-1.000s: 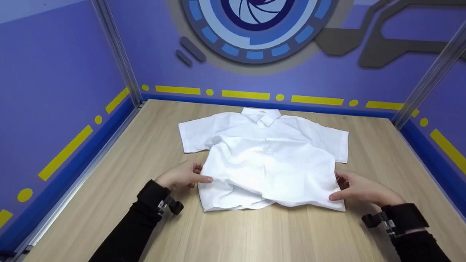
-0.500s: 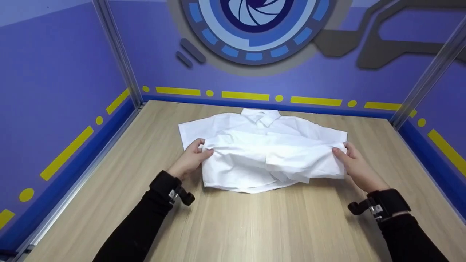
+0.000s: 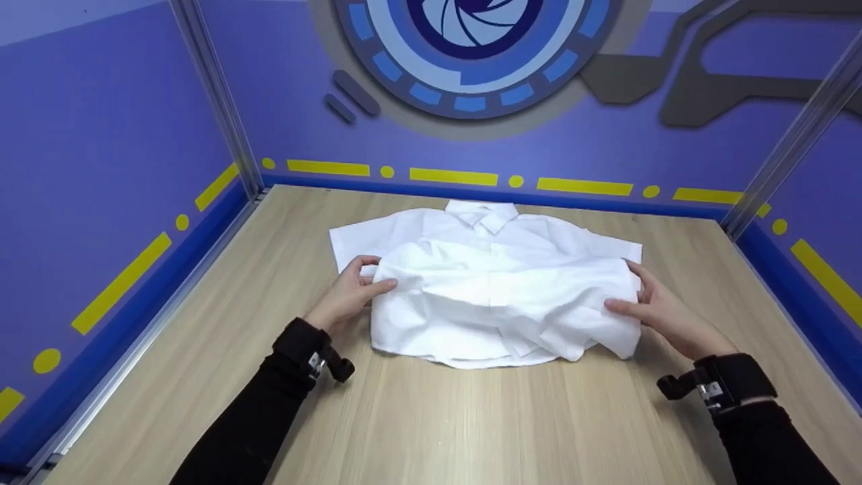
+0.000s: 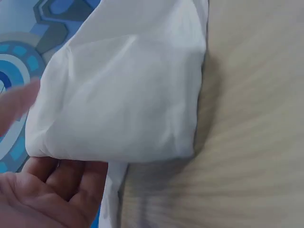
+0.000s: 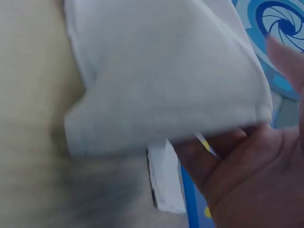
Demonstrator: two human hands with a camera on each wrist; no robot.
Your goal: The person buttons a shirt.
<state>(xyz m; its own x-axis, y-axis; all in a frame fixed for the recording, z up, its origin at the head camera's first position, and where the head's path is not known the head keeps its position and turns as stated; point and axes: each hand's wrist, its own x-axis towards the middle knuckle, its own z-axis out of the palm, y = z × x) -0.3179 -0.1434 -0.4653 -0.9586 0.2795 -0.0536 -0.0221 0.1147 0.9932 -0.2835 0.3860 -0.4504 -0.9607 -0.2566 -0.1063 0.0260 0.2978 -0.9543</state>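
A white short-sleeved collared shirt [image 3: 485,225] lies on the table with its collar toward the back wall. Its lower part is bunched up in loose folds over the middle. At the left side of these folds is the left hand [image 3: 345,291], thumb over the cloth and fingers behind its edge. The right hand [image 3: 673,316] is at the opposite side in a similar pose, its thumb extended. In the left wrist view the thumb [image 4: 18,104] stands off the white cloth [image 4: 123,104], with fingers under the edge. A gap also separates thumb [image 5: 287,61] and cloth [image 5: 166,80] in the right wrist view.
The wooden table [image 3: 438,424] extends in front of the shirt and to both sides. Blue-purple panels with yellow marks enclose it, including the back wall [image 3: 283,81]. Metal posts [image 3: 222,101] stand at the corners. Each wrist wears a black strap [image 3: 301,347] with a small camera.
Both hands first carried the shirt's lower edges up toward the collar, pinching them. Since then the pinched creases have loosened, the cloth has sagged toward the front, and the right hand has shifted slightly nearer.
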